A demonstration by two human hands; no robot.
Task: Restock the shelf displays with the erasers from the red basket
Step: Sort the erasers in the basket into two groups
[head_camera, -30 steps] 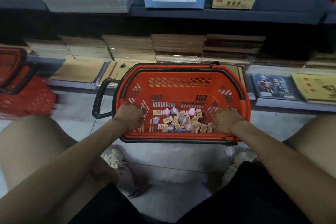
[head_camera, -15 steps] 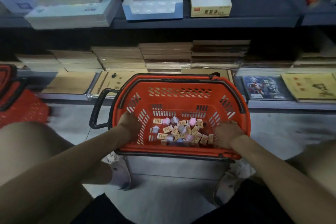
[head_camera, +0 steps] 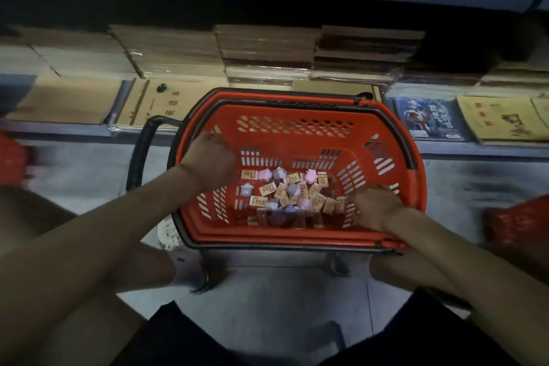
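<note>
Erasers [head_camera: 285,196] unpicked in a heap at the bottom of the red basket [head_camera: 297,125], left hand [head_camera: 208,159] now shifted from near rim up its left wall, right hand [head_camera: 375,206] dipped beside the heap, both sets of fingers curled, grasp untellable, so restocking barely begun; legible only 英语本 on a brown notebook [head_camera: 166,104].

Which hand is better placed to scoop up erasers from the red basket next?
Probably the right hand: its fingertips lie at the edge of the erasers on the basket floor. The left hand sits higher, against the left wall, short of the pile.
</note>
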